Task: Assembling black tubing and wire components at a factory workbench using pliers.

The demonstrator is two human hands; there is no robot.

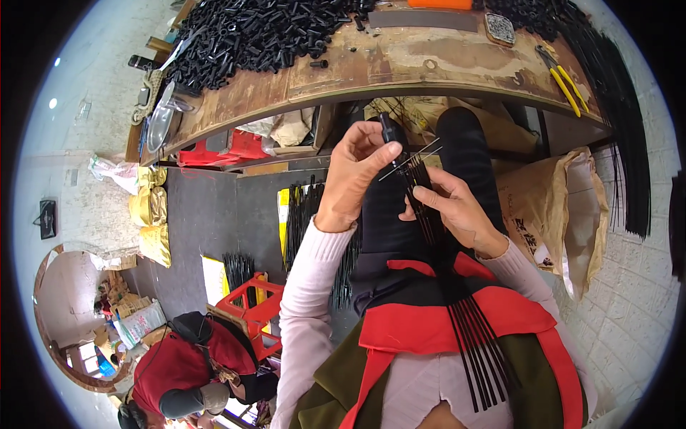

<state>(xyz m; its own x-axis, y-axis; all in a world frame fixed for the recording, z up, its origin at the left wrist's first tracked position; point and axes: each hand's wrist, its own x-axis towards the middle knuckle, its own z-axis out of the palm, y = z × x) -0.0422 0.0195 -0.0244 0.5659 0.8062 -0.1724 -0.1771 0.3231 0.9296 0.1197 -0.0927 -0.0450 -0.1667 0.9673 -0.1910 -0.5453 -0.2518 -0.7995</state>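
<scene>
A black tube (388, 129) is finger-pinched by the left hand (357, 166); at its four o'clock, black rods (426, 222) are clasped by the right hand (457, 209).

A worn wooden bench (389, 69) bears black tubular pieces (264, 36) and yellow-handled pliers (562, 89).

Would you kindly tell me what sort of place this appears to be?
Probably a small assembly workshop: a heap of short black tubular pieces covers part of a worn brown wooden bench, yellow-handled metal pliers lie on it, and the person's right hand holds a bundle of thin black rods.
</scene>
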